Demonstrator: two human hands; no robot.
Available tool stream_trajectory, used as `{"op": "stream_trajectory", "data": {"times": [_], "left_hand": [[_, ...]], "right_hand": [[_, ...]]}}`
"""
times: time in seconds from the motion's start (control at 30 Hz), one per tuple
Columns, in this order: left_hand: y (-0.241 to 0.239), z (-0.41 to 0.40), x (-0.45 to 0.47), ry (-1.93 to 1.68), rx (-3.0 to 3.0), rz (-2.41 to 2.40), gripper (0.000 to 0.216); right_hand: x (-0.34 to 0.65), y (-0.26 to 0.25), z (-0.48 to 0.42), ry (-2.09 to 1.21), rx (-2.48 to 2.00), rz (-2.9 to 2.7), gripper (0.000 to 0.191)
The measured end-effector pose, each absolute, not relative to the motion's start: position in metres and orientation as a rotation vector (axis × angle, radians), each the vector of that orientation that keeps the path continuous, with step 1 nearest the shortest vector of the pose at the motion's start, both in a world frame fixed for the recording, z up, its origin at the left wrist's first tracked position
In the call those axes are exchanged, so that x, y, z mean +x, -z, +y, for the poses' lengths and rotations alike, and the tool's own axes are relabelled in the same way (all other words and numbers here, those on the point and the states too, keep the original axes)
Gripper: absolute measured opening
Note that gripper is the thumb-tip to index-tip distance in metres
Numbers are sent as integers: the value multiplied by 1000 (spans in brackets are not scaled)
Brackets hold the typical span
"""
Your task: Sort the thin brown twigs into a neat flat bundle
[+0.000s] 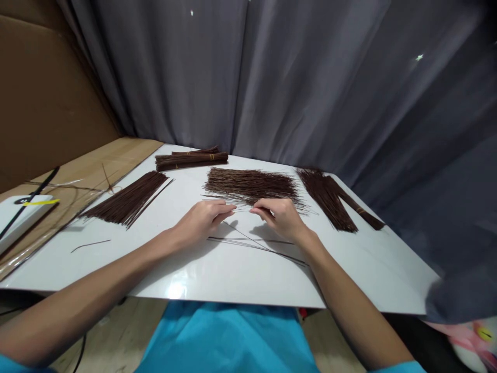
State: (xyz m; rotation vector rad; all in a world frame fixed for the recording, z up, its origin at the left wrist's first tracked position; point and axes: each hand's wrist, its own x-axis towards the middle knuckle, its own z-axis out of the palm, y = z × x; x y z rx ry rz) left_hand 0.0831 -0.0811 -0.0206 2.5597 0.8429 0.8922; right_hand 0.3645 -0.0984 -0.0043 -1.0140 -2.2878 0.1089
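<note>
My left hand point(204, 217) and my right hand point(281, 216) meet over the middle of a white board point(217, 280). Both pinch the same thin brown sticks point(243, 209), fingertips almost touching. Right behind the hands lies a loose heap of dark brown sticks point(250, 185). A few single sticks point(252, 242) lie crossed on the board just below my hands. A fanned pile of sticks point(128, 199) lies to the left, another pile point(330, 194) to the right.
Tied bundles point(192, 158) lie at the board's far edge, one more bundle point(359, 210) at the right. One stray stick point(91, 243) lies front left. A cardboard surface with a white device point(21, 217) is left. A grey curtain point(310, 88) hangs behind.
</note>
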Motion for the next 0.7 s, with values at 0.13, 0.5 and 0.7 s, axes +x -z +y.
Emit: {"op": "stream_trajectory", "data": {"times": [0.13, 0.5, 0.7], "left_hand": [[18, -78, 82, -963, 2339, 858, 23], [22, -77, 82, -1020, 2511, 977, 24], [29, -74, 80, -977, 2646, 1020, 29]], "right_hand": [[364, 6, -99, -29, -1001, -2314, 29], [365, 5, -100, 98, -1205, -2447, 29], [364, 8, -97, 163, -1276, -2469, 29]]}}
